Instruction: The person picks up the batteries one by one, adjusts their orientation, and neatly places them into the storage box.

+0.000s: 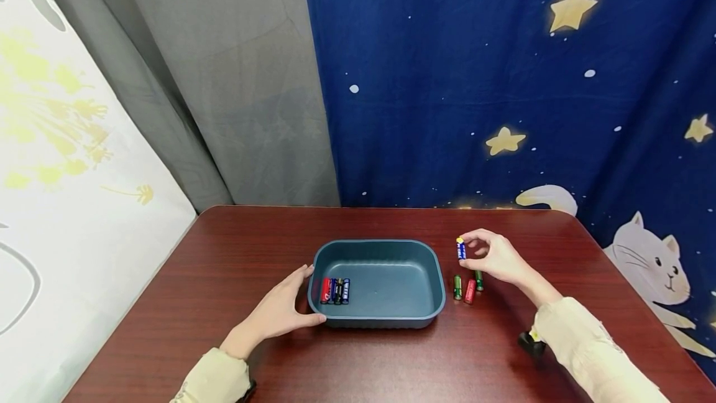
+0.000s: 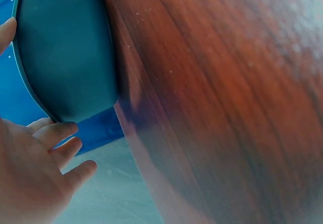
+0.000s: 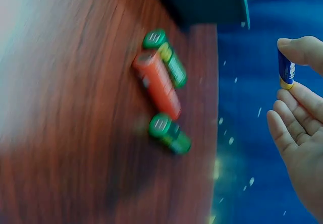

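A blue battery with a yellow end (image 1: 461, 249) is pinched upright between the thumb and fingertips of my right hand (image 1: 495, 258), raised right of the basin. Below that hand, a red battery (image 1: 470, 291) and two green batteries (image 1: 457, 287) lie on the table. My left hand (image 1: 276, 303) touches the left side of the dark blue-green plastic basin (image 1: 386, 322), thumb at the near corner and fingers spread along the outer wall. Inside the basin at the left, a red battery (image 1: 325, 290) and several dark blue and black batteries (image 1: 338, 291) lie side by side.
The reddish-brown wooden table (image 1: 369, 365) ends at a straight back edge. Behind it hang a grey curtain (image 1: 246, 92) and a blue starry one (image 1: 436, 79). At the left is a white patterned sheet (image 1: 84, 204).
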A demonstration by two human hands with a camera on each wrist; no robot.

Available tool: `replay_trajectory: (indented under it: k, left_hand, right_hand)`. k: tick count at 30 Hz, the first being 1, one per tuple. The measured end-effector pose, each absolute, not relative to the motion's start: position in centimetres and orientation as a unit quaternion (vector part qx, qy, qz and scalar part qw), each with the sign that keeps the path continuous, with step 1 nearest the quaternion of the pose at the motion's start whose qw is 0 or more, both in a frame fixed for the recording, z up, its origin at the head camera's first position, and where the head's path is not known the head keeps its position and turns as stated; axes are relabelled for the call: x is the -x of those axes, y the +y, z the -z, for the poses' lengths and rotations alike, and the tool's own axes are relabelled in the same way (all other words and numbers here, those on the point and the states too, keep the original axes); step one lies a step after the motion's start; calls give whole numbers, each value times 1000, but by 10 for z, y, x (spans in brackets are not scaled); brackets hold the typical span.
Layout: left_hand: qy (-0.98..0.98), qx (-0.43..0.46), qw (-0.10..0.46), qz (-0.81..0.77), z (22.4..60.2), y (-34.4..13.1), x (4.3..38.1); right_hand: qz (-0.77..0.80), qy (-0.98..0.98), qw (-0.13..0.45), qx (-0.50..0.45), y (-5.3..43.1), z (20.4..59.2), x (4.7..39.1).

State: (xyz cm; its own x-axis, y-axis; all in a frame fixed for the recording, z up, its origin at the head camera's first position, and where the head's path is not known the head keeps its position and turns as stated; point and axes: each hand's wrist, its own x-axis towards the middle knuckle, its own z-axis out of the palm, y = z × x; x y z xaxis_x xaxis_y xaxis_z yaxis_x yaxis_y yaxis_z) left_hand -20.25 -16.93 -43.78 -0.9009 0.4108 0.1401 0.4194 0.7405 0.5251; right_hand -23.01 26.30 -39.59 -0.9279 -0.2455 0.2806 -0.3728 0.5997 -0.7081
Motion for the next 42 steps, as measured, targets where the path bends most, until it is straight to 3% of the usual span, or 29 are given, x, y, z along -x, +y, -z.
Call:
replay_trajectory:
  k: [6,21,42]
  left_hand:
    - [-934,222,9,282,437,-169,202]
    - [-934,219,9,280,438,-169,202]
    - [-931,219,5,292,439,-170,204]
  right_hand:
    - [-418,-881,79,-209,229,371,220]
    - [-419,-863,59,-275,177,405,248]
    - [-379,-884,3,-274,116,432,258]
